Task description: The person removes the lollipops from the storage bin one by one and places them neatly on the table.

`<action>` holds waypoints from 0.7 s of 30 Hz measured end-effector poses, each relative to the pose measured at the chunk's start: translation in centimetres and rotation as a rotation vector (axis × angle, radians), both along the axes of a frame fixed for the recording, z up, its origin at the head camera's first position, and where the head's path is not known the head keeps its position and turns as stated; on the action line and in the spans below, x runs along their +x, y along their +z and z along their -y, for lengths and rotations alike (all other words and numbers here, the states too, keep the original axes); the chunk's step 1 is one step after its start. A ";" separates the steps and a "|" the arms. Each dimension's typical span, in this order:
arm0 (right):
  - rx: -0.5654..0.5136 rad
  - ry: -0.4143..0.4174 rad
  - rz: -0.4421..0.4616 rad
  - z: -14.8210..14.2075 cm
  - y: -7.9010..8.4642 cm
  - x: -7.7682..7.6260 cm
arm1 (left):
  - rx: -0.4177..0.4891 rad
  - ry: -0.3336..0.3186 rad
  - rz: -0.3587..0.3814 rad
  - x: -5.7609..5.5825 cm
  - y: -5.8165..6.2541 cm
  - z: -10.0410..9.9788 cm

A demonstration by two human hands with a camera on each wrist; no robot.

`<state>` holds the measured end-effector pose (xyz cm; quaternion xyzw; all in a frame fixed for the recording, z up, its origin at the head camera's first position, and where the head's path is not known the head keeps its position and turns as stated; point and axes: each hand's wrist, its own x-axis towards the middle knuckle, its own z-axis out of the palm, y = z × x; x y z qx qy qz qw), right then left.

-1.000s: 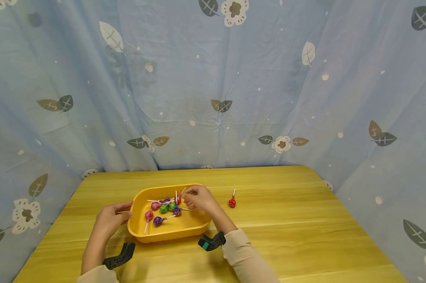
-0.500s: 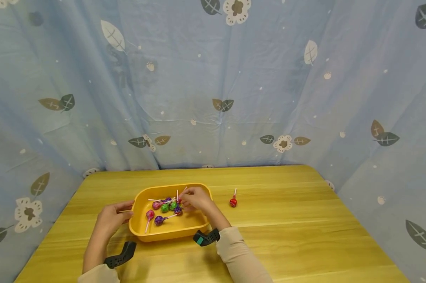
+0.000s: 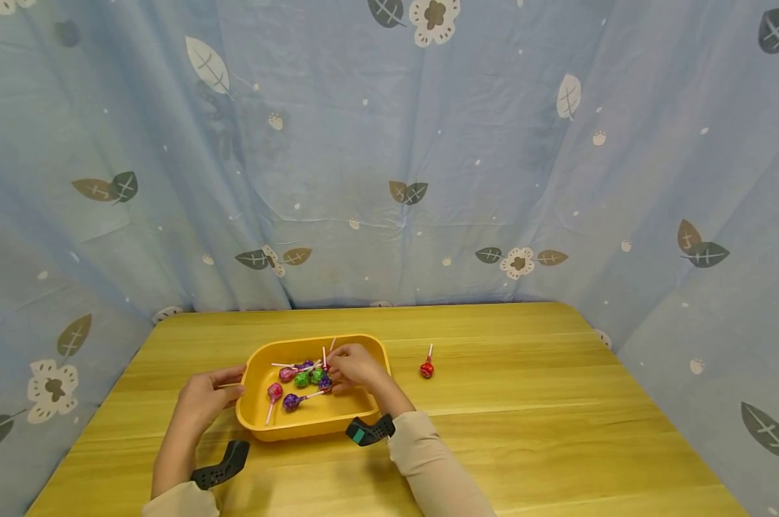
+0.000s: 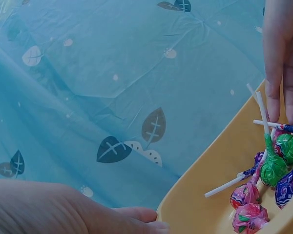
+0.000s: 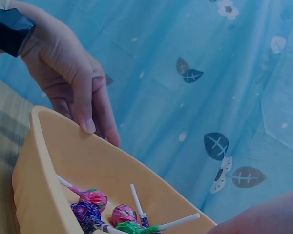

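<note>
A yellow plastic tray (image 3: pixel 308 429) stands on the table with several wrapped lollipops inside. My left hand (image 3: pixel 202 403) is at its left end, thumb and fingertips touching the rim. Reaching down into the right half is my right hand (image 3: pixel 361 368), its fingertips at a pink lollipop (image 3: pixel 333 345) whose head they mostly hide. Whether they pinch it is not clear. Close by lie green lollipops (image 3: pixel 301 379) and purple lollipops (image 3: pixel 291 402). In the left wrist view the right fingers (image 4: pixel 273 97) point down beside the sticks. The right wrist view shows the left thumb on the rim (image 5: pixel 132 158).
One red lollipop (image 3: pixel 426 369) lies on the wooden table (image 3: pixel 525 409), right of the tray. A blue curtain (image 3: pixel 337 143) with leaves and flowers hangs behind the table. Each wrist carries a black device (image 3: pixel 371 429).
My right hand has shifted a little left and deeper among the lollipops. The pink lollipop's stick has tilted and moved slightly left. My left hand stays at the tray's end.
</note>
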<state>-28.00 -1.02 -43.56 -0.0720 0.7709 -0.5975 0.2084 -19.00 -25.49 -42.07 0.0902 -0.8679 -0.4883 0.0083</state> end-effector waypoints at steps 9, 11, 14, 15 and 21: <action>0.052 -0.017 -0.020 0.4 -0.2 0.0 | 0.003 0.001 0.008 0.1 0.0 -0.1; 0.065 -0.022 -0.031 0.6 -0.2 0.1 | 0.006 0.002 0.013 0.0 0.0 -0.1; 0.095 -0.024 -0.074 1.0 -0.3 0.2 | 0.009 0.003 0.017 0.0 0.0 0.0; 0.108 -0.026 -0.090 1.1 -0.4 0.1 | 0.009 0.002 0.017 0.0 0.0 0.0; 0.219 -0.030 -0.204 1.8 -1.2 -0.2 | 0.007 -0.005 0.008 0.1 0.0 0.1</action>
